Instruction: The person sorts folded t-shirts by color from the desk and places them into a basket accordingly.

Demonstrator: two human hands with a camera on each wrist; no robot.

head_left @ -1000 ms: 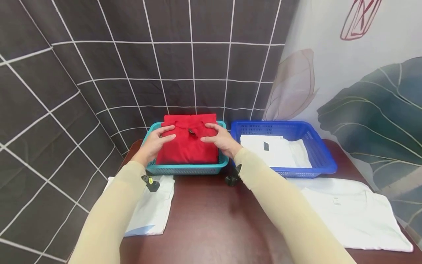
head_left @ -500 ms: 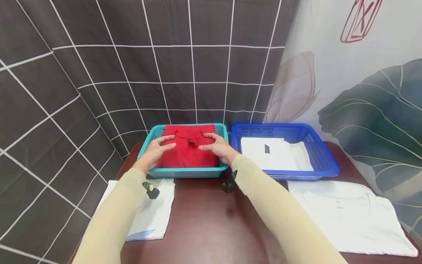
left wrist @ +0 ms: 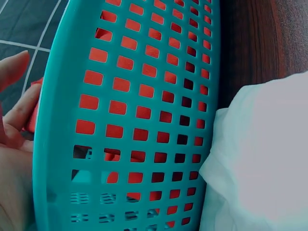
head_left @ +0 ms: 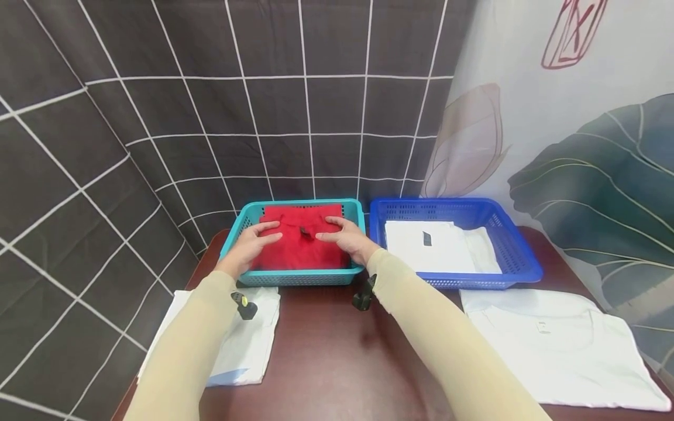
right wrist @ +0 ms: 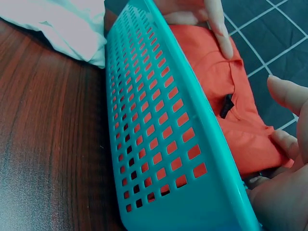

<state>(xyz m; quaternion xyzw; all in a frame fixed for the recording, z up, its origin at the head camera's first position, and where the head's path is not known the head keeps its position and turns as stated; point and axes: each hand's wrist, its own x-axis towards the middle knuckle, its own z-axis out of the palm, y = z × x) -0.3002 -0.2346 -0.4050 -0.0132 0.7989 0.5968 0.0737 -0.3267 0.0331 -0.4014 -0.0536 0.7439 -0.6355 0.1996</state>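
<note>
A folded red shirt (head_left: 300, 252) with a dark tag at its collar lies in the turquoise basket (head_left: 300, 275). My left hand (head_left: 246, 248) holds the shirt's left side, with two digits reaching over the red cloth in the head view. From the right side my right hand (head_left: 351, 240) holds it the same way. In the right wrist view fingers of the right hand (right wrist: 284, 187) tuck at the shirt's edge, and the thumb is raised off the cloth. The basket wall (left wrist: 139, 115) hides most of the left hand's grip in the left wrist view.
A blue basket (head_left: 518, 263) with folded white shirts (head_left: 437, 251) stands right of the turquoise one. A white shirt (head_left: 563, 351) lies flat at the table's right. Folded white cloth (head_left: 247, 345) lies under the left forearm. Dark gridded curtain (head_left: 284, 105) hangs behind.
Both hands have moved down with the red shirt; its far edge stood above the basket's rim and now lies inside it. The view has tilted slightly.
</note>
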